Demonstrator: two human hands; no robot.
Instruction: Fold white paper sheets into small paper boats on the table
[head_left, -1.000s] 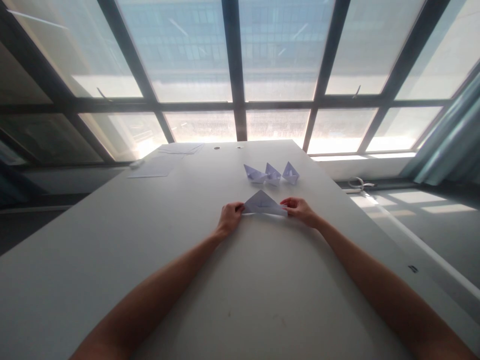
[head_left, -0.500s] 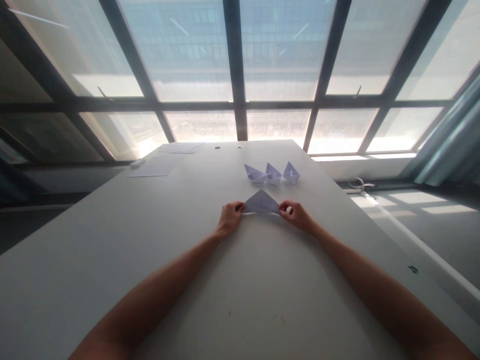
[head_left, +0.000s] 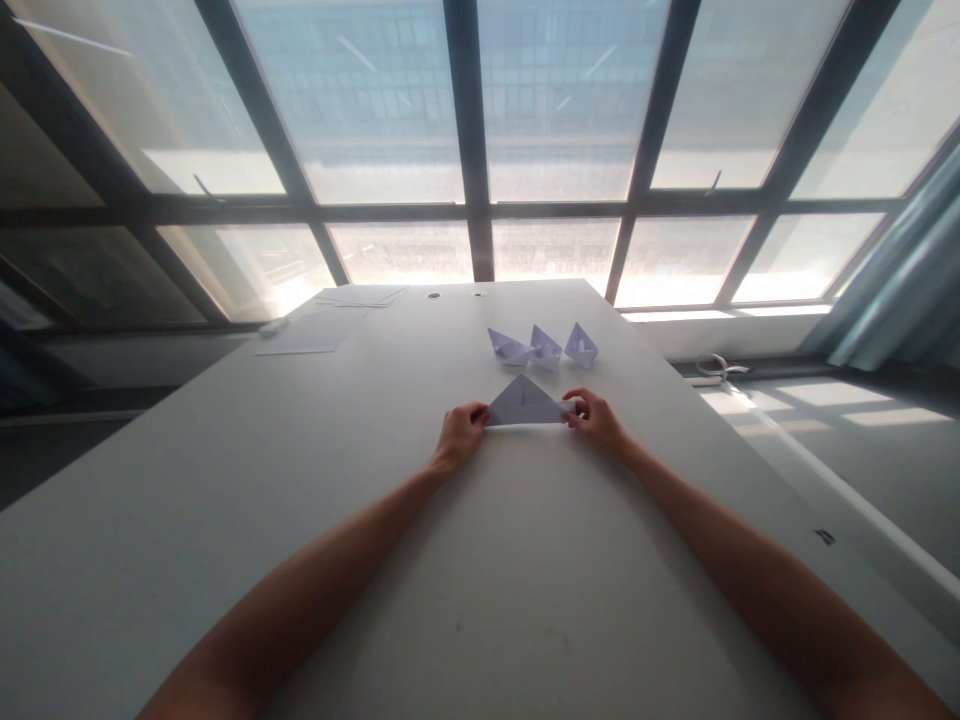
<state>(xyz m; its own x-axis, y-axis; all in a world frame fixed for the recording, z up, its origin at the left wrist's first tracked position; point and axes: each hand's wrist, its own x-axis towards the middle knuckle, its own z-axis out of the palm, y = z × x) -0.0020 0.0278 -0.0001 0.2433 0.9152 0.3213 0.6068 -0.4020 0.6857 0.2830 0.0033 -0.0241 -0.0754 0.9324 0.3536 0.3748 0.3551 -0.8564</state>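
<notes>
Just nearside of the paper boats (head_left: 546, 348), a folded paper triangle (head_left: 522, 403) is pinched at its lower corners by left hand (head_left: 460, 433) and right hand (head_left: 598, 420); likely light, easily creased, best gripped there.

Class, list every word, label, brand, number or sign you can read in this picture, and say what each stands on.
Readable texts: none.
Folded paper, paper boats and flat sheets: no lettering that can be made out.
Small dark mark at the right: too small and blurred to tell whether it is writing.
</notes>
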